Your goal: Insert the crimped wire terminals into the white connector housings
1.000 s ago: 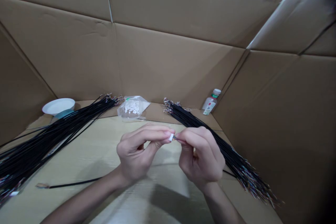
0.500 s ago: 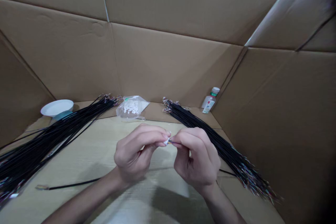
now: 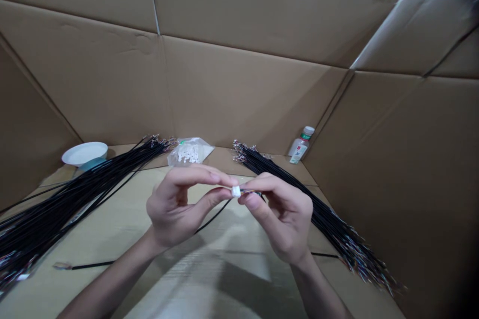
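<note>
A small white plug connector sits between my two hands above the middle of the table. My left hand pinches it from the left with thumb and index finger. Thin coloured wires run out of the connector's right side, and my right hand is closed on them between thumb and index finger. A black cable passes below and behind my hands. Its stripped end lies on the table at the left.
Bundles of black cables lie left and right. At the back are a bag of white connectors, a white bowl and a bottle. Cardboard walls enclose the table.
My left hand's fingers have straightened and the hand has shifted left. My right hand has turned, showing its thumb. More of the connector and its wires shows now.
</note>
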Available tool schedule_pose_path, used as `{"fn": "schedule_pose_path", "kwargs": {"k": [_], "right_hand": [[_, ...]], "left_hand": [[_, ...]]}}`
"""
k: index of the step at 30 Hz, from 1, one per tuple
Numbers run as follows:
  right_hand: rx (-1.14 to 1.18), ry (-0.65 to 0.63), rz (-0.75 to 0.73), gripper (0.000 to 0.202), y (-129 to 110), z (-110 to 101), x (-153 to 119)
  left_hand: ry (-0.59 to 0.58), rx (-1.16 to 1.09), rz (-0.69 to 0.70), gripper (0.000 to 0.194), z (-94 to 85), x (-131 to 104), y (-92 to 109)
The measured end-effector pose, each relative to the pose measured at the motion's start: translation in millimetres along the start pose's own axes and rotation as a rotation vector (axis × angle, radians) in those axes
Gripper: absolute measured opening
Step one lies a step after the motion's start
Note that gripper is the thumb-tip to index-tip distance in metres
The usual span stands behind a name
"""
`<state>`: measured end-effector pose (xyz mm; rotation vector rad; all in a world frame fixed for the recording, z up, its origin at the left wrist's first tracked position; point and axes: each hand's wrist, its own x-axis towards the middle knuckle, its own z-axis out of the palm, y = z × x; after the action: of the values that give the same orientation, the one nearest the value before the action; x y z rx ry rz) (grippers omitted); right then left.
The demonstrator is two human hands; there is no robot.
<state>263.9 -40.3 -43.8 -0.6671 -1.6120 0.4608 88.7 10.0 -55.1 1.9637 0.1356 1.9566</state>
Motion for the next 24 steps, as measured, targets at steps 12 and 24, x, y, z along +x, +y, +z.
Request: {"fn": "schedule_pose_path", "kwargs": {"k": [12, 24], "right_hand": [[0.085, 0.074, 0.132, 0.011, -4, 6, 0], [0.399, -0.037, 0.442, 0.025, 5, 8, 1]], "left_hand": [[-0.005, 0.164, -0.152, 0.03, -4.0, 2, 10], [-0.019, -0.1, -0.509, 0.034, -8.9, 17, 6]]}}
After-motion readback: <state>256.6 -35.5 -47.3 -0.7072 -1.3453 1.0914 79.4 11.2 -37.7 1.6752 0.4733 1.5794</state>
